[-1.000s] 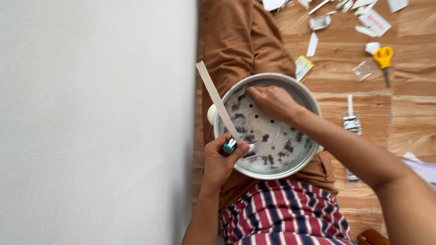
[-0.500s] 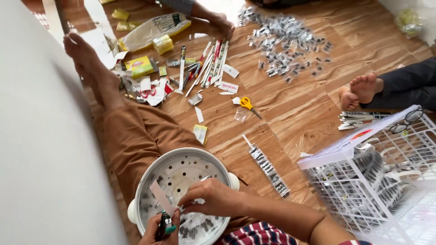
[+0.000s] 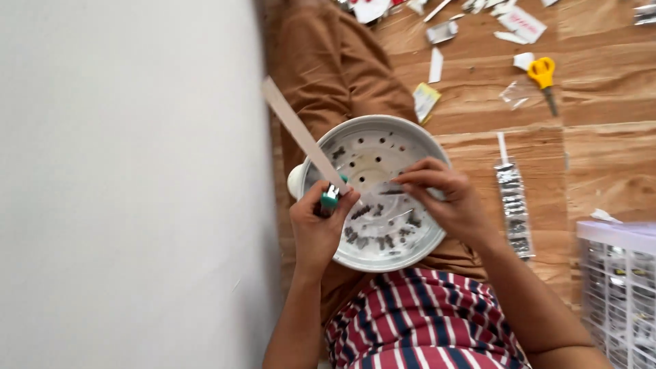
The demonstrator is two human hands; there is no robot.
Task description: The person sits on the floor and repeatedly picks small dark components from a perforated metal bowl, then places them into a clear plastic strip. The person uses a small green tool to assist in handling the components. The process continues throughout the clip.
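Over the lap: perforated white bowl [image 3: 374,147]
Left hand [image 3: 318,229]: closed on green lighter [image 3: 331,199], long strip [image 3: 298,132] slanting up-left
Right hand [image 3: 447,200]: pinching clear packet [image 3: 387,194], just right of the lighter

The person wore a top [image 3: 424,321] striped in red, white and dark blue, and tan-brown trousers [image 3: 335,75] that ran up the frame along the leg. Both forearms were bare to the elbow, with no sleeves, and the hands carried no gloves, rings or watch.

A plain white wall [image 3: 123,184] meets a wood-plank floor [image 3: 601,157], seemingly daylit.
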